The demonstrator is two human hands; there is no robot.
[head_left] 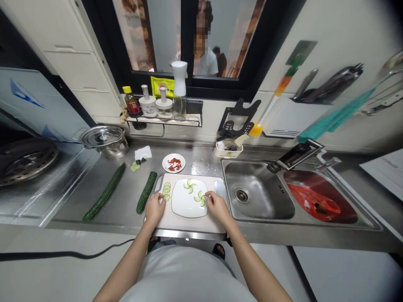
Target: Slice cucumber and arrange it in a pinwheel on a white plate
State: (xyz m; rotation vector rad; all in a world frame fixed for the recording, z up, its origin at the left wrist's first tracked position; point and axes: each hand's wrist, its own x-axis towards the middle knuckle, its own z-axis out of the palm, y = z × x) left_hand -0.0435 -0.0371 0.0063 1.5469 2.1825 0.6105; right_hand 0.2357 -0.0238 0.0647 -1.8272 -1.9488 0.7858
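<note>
A white square plate (181, 204) rests on a pale cutting board (195, 225). Thin half-round cucumber slices lie on it in two pinwheels, one toward the top (189, 186) and one at the right side (199, 198). My right hand (218, 207) has its fingers pinched at the outer slice of the right pinwheel, over the plate's edge. Left of the plate, my left hand (154, 209) has thumb and forefinger closed on the lowest of several cucumber slices (166, 188) on the board. The blade of what looks like a knife (219, 187) shows at the board's right.
A cut cucumber (146, 193) and a whole one (105, 193) lie to the left. Behind the board sits a small plate of red bits (174, 163), near cucumber scraps (135, 166). A steel pot (108, 142) stands back left; a double sink (258, 191) is at right.
</note>
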